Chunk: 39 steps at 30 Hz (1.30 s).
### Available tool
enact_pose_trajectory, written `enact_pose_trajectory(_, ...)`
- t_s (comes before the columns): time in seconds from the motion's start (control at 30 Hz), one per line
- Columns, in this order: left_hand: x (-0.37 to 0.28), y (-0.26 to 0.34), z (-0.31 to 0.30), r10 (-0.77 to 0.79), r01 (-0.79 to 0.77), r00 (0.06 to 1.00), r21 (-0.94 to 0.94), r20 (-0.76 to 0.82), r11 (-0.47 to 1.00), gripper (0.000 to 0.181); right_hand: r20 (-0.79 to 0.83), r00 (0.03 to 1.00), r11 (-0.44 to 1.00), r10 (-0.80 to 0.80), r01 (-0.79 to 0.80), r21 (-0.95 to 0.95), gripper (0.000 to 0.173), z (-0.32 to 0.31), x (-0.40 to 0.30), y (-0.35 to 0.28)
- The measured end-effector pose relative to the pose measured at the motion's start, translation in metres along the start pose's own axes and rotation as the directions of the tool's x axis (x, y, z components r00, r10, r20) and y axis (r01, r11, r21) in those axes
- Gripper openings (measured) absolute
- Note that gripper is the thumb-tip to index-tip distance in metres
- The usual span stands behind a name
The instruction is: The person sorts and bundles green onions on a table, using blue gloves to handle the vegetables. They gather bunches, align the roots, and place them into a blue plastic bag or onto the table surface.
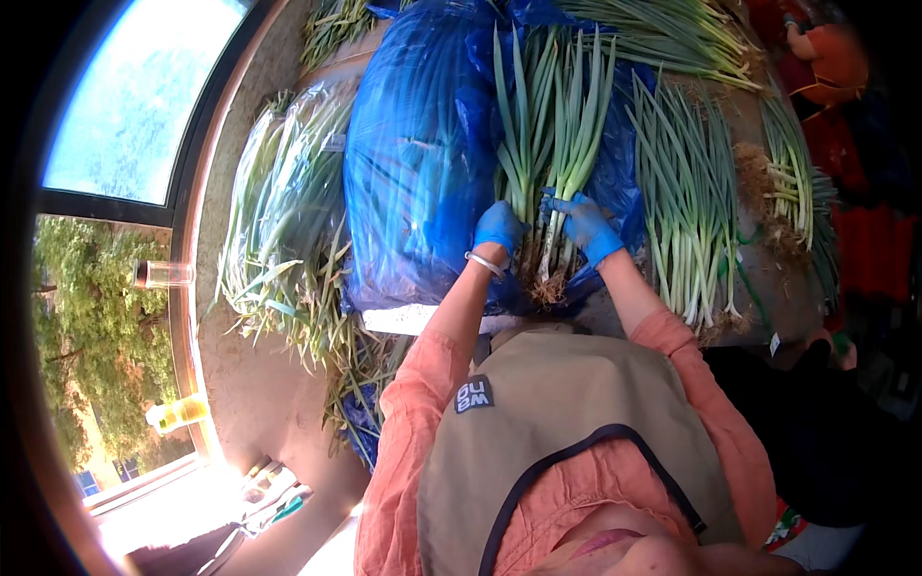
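Observation:
My left hand (502, 227), in a blue glove with a white bracelet at the wrist, is closed at the base of a spring onion bunch (520, 162); its fingertips are partly hidden. My right hand (592, 222), also blue-gloved, grips the pale stems of another spring onion bunch (578, 155). Brown roots (549, 289) hang below, towards my body. Both bunches lie over spread blue plastic film (625, 169). Just left of my left hand is a large bundle of spring onions wrapped in blue plastic (418, 158).
Loose spring onions (688, 194) lie at the right, with more (670, 39) at the far side. Clear-wrapped bundles (288, 187) lie left, near the window. A glass jar (164, 274) and a yellow bottle (176, 412) are by the sill. Another person (832, 61) is at the upper right.

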<state>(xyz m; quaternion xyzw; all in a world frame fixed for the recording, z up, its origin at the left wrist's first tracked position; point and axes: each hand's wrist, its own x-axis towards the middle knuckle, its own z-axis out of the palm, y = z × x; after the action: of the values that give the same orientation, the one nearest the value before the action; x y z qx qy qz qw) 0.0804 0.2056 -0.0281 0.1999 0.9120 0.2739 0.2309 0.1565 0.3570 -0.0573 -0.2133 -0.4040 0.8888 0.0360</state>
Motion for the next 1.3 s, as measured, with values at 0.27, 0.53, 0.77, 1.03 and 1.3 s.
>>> enact_pose_trajectory(0.27, 0.019, -0.003, -0.001, 0.034, 0.114, 0.966, -0.538, 0.258, 0.835, 0.033, -0.042, 0.998, 0.999, -0.035, 0.035, -0.013, 0.033, 0.008, -0.013, -0.012)
enact_pose_trajectory(0.53, 0.025, -0.02, 0.042, 0.166, -0.028, 0.959, -0.506, 0.23, 0.862, 0.028, 0.236, 0.95, 0.967, 0.206, -0.234, 0.098, 0.032, 0.01, -0.001, 0.002)
enact_pose_trajectory(0.77, -0.029, 0.017, -0.021, 0.14, 0.003, 0.905, -0.335, 0.402, 0.942, 0.048, 0.164, 0.982, 0.995, 0.099, -0.096, -0.023, 0.032, 0.018, 0.006, -0.038)
enact_pose_trajectory(1.03, -0.031, -0.001, -0.006, 0.36, -0.324, 0.895, -0.171, 0.263, 0.93, 0.07, 0.17, 0.983, 0.979, 0.068, -0.033, -0.201, 0.039, 0.047, 0.029, -0.113)
enact_pose_trajectory(1.3, -0.033, -0.021, -0.008, 0.305, -0.27, 0.924, -0.17, 0.232, 0.948, 0.07, 0.029, 0.995, 0.911, 0.094, -0.075, -0.405, 0.036, 0.039, 0.011, -0.217)
